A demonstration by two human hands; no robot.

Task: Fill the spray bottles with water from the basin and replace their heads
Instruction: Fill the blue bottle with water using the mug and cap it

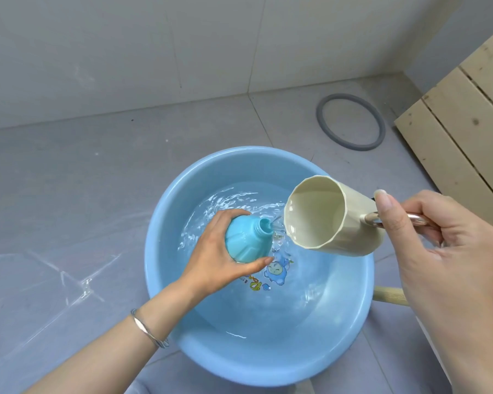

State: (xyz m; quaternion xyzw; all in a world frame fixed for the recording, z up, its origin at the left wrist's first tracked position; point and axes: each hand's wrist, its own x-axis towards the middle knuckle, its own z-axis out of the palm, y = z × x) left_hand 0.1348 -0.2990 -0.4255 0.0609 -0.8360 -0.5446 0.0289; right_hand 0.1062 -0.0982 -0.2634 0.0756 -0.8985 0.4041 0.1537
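A round blue basin point(165, 280) of rippling water sits on the grey floor. My left hand point(217, 260) grips a light blue spray bottle point(249, 240) without its head, tilted with its open neck toward the right, above the water. My right hand point(444, 251) holds a cream cup point(325, 214) by its metal handle, tipped so its rim is next to the bottle's neck. A thin stream of water runs from the cup at the neck. No spray head is in view.
A grey rubber ring point(350, 120) lies on the floor behind the basin. A pale wooden slatted panel point(467, 137) stands at the right. A wooden stick point(390, 295) pokes out beside the basin's right rim. White tiled wall runs along the back.
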